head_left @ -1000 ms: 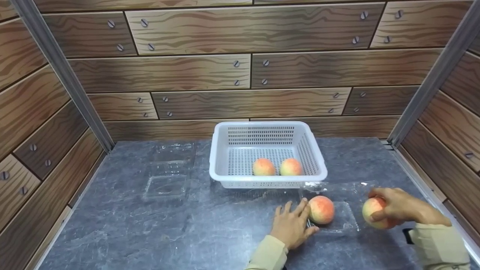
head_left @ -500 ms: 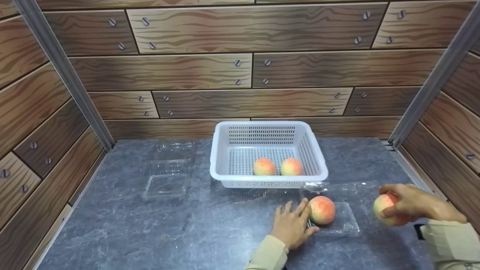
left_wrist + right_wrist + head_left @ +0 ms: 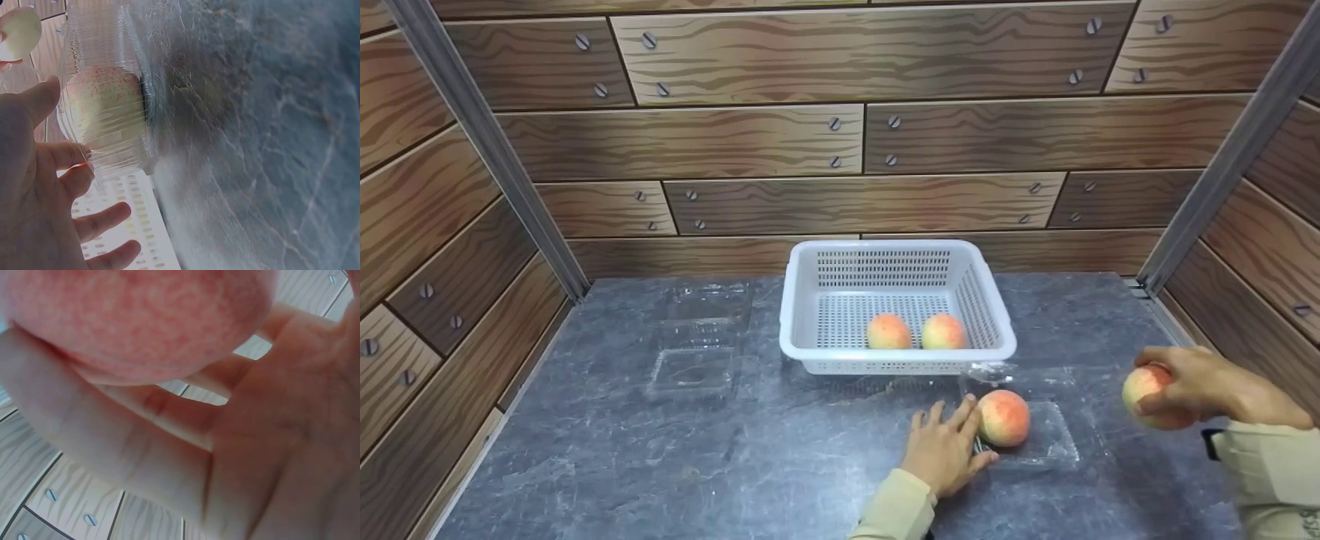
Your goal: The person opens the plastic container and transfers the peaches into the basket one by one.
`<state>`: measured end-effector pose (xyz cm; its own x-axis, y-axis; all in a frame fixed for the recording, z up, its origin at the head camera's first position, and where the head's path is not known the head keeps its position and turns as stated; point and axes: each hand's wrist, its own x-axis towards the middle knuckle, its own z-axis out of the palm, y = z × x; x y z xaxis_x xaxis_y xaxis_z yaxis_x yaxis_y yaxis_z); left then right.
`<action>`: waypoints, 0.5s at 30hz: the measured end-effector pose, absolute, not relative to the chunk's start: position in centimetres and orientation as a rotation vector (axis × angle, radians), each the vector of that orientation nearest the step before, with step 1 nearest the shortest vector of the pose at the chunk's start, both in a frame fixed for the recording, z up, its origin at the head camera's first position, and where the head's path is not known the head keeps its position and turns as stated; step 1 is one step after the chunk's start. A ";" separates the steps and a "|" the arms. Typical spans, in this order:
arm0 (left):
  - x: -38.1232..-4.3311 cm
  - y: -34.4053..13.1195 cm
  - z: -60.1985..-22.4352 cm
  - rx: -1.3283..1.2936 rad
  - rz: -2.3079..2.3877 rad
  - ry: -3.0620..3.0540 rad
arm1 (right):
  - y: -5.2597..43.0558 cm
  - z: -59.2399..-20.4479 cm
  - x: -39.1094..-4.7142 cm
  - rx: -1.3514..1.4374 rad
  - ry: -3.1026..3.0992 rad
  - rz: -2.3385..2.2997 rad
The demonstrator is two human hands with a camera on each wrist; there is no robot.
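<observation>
A red and yellow peach (image 3: 1003, 418) sits in the left part of a clear plastic clamshell box (image 3: 1063, 433), whose lid lies folded back toward the basket. My left hand (image 3: 941, 454) rests at the box's left side, fingers spread. In the left wrist view, the thumb and index fingertips touch the rim, and the peach (image 3: 107, 107) shows through the ribbed wall. My right hand (image 3: 1207, 384) grips a second peach (image 3: 1147, 394) above the table, right of the box. In the right wrist view, that peach (image 3: 146, 320) lies against curled fingers.
A white perforated basket (image 3: 900, 355) stands behind the box with two peaches (image 3: 889, 332) inside. Another open clear plastic box (image 3: 694, 371) lies on the left of the grey marbled table (image 3: 622, 465). Wood-patterned walls (image 3: 735, 142) enclose the back and sides.
My right hand has moved right and a little away from me, carrying its peach farther from the box. The left hand and the boxed peach have stayed in place.
</observation>
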<state>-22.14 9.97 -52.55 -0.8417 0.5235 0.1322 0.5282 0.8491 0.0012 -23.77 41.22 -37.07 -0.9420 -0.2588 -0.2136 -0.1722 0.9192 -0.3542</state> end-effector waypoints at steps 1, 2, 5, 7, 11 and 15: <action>-22.1 10.0 -52.5 -0.828 -0.055 -2.900 | 41.2 -37.0 -23.8 -0.332 2.833 -0.483; -22.1 10.0 -52.5 -0.828 -0.053 -2.903 | 41.2 -36.9 -23.8 -0.342 2.843 -0.479; -22.2 9.9 -52.3 -0.830 -0.051 -2.919 | 41.1 -36.7 -23.8 -0.350 2.858 -0.474; -22.1 9.9 -52.1 -0.832 -0.063 -2.924 | 41.1 -36.5 -23.8 -0.334 2.850 -0.488; -22.1 10.0 -52.1 -0.831 -0.076 -2.931 | 41.2 -36.1 -23.8 -0.303 2.830 -0.498; -22.3 10.1 -52.4 -0.830 -0.069 -2.927 | 41.4 -35.6 -24.2 -0.318 2.848 -0.474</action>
<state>-22.26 10.08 -52.38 -0.8468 0.5211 0.1068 0.5255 0.8506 0.0165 -24.21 41.42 -35.59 -0.9484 -0.2500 -0.1950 -0.1733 0.9238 -0.3414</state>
